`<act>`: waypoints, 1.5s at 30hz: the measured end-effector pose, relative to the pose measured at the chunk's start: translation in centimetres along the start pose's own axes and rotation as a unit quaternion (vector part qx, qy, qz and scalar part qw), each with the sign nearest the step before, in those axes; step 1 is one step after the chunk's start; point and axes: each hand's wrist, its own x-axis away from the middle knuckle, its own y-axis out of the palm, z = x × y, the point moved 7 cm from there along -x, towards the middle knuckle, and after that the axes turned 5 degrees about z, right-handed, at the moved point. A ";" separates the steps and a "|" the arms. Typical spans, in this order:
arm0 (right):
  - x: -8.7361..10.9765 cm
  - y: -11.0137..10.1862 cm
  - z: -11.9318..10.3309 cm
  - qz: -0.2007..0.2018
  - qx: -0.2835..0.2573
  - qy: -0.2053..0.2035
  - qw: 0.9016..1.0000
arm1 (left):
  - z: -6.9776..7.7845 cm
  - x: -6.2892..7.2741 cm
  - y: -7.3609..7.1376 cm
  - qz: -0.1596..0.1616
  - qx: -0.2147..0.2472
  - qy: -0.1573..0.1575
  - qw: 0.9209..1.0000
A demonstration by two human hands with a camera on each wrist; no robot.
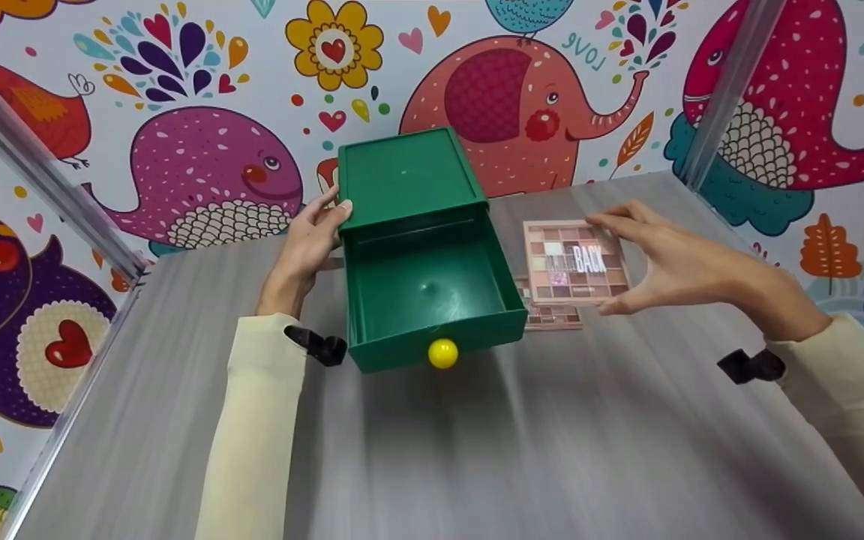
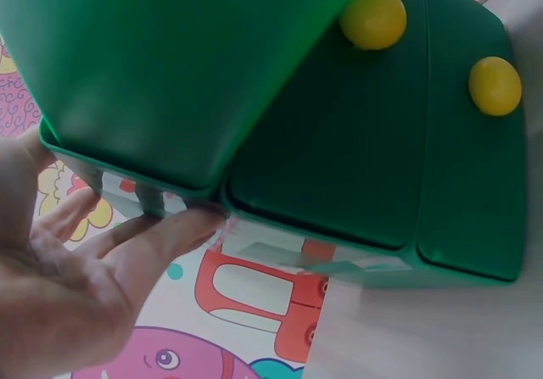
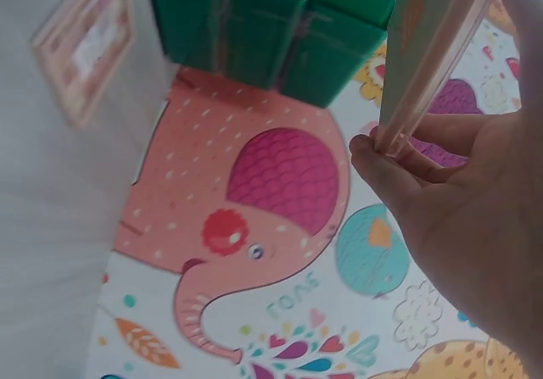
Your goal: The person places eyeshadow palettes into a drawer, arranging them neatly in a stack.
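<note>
A green drawer unit [image 1: 409, 180] stands at the back of the table, its top drawer [image 1: 432, 281] pulled far out, with a yellow ball knob [image 1: 443, 353] in front. My left hand [image 1: 316, 232] rests against the unit's left side, thumb at the top front corner, fingers [image 2: 161, 239] fairly straight along the side wall. To the right of the drawer, my right hand [image 1: 672, 259] pinches a pink eyeshadow palette [image 1: 576, 262] by its right edge, thumb below and fingers above. The palette is held up off the table, its lettered, gridded face towards the head camera.
A second similar palette [image 1: 558, 318] lies on the grey table [image 1: 627, 450], partly hidden under the held one. Two lower drawers with yellow knobs [image 2: 495, 86] are pushed in. Printed walls [image 1: 372, 97] and metal posts [image 1: 732, 97] bound the table.
</note>
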 end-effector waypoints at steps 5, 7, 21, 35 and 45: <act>-1.2 -0.7 -2.3 0.008 0.002 -0.022 1.000 | 0.0 0.0 -0.1 0.001 0.005 0.006 1.000; -1.7 -0.9 -3.1 0.007 0.002 -0.032 0.999 | 0.0 0.0 -0.1 0.001 0.005 0.008 1.000; -5.3 -0.4 -7.2 0.010 0.011 -0.076 0.997 | -0.1 0.0 0.0 0.002 0.000 0.004 1.000; -8.9 1.4 -10.8 -0.053 0.055 -0.099 0.992 | 0.0 0.0 0.0 0.003 -0.002 0.003 1.000; -10.0 3.1 -14.1 -0.118 0.113 -0.114 0.980 | -0.1 0.0 0.1 0.003 -0.005 0.005 1.000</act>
